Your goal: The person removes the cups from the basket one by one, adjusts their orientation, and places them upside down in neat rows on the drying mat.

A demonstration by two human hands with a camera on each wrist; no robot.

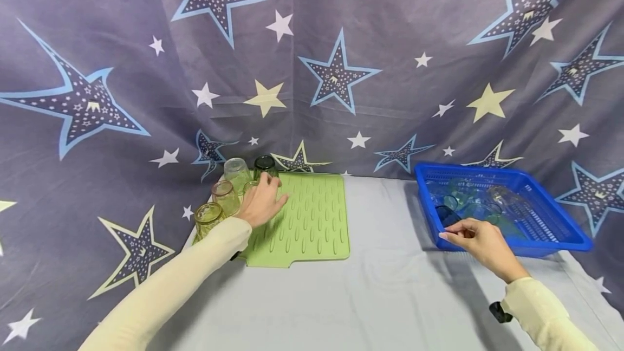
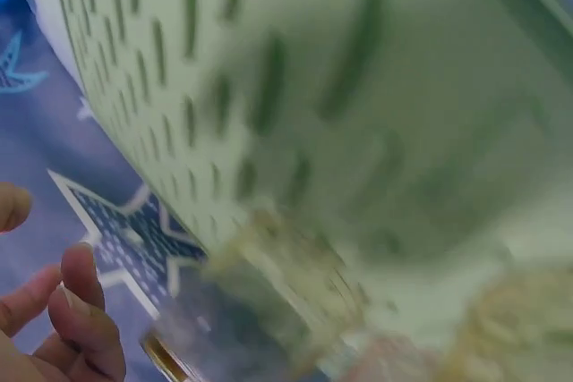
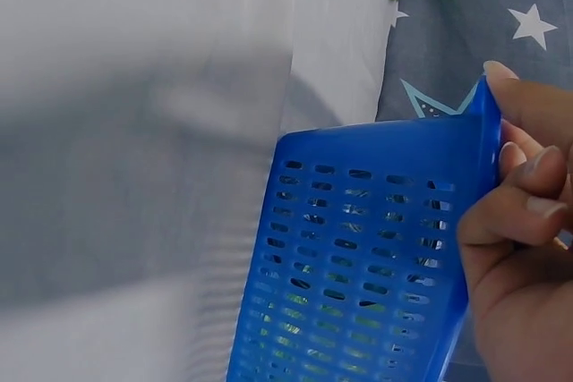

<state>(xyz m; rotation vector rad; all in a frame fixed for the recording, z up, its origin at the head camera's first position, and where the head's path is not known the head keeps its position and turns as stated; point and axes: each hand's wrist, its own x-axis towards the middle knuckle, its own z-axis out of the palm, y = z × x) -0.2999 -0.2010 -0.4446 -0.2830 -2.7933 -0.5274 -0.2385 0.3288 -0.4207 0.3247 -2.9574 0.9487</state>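
My left hand (image 1: 261,199) hovers over the green drying mat (image 1: 312,221), its fingers loosely bent with nothing between them. Nearest its fingertips stands a dark glass (image 1: 265,164). Left of the hand are a clear glass (image 1: 236,171), a pinkish glass (image 1: 225,194) and an amber glass (image 1: 208,215); another glass is partly hidden behind the hand. My right hand (image 1: 480,242) pinches the rim of the blue plastic basket (image 3: 376,154) at its near left corner. A dark glass (image 1: 444,214) lies inside the basket, just beyond those fingers.
Several clear and greenish glasses (image 1: 480,207) lie in the basket. A pale cloth (image 1: 385,286) covers the table between mat and basket. The star-patterned curtain (image 1: 322,129) hangs close behind both.
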